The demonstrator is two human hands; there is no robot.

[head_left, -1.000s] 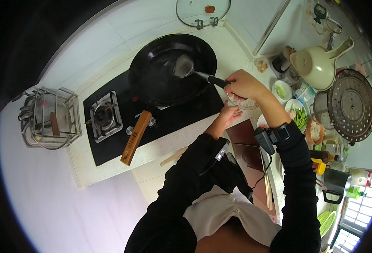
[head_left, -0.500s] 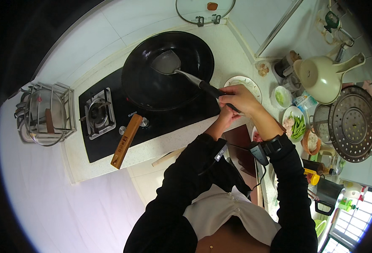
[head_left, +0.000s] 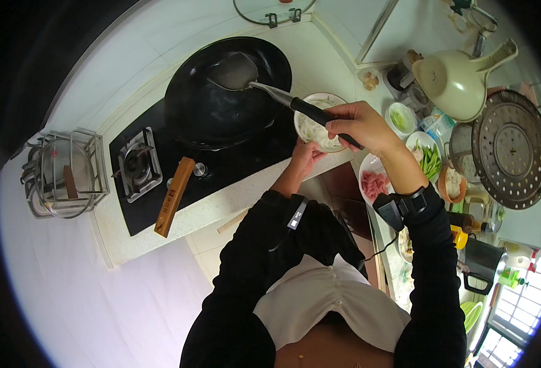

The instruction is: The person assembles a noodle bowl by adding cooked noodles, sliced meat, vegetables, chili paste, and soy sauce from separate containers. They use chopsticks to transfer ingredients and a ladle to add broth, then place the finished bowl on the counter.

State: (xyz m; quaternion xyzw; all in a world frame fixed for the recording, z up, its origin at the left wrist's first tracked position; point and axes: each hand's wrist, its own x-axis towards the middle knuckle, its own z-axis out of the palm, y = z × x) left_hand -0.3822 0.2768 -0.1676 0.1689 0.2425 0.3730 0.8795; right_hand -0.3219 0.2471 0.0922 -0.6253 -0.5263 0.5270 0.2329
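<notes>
My right hand (head_left: 363, 127) is closed round the black handle of a wok spatula (head_left: 310, 111). The spatula's metal blade rests inside a large black wok (head_left: 187, 116) on the hob. Beside the wok, my left hand (head_left: 306, 157) grips the near rim of a bowl (head_left: 297, 124) holding pale, whitish food whose kind I cannot make out. The bowl appears slightly tilted, and the spatula handle passes over it. The wok's wooden handle (head_left: 175, 196) points toward me over the counter edge.
A second gas burner (head_left: 138, 163) and a wire rack with lids (head_left: 74, 172) lie left. To the right stand a plate of pink meat (head_left: 374, 184), a plate with green vegetables (head_left: 430, 161), a small white bowl (head_left: 399, 119), a cream pot (head_left: 451, 86) and a perforated steamer tray (head_left: 512, 150).
My left hand has moved from near the spatula handle's end to the bowl and taken hold of it. The bowl has come nearer the wok. My right hand keeps the spatula.
</notes>
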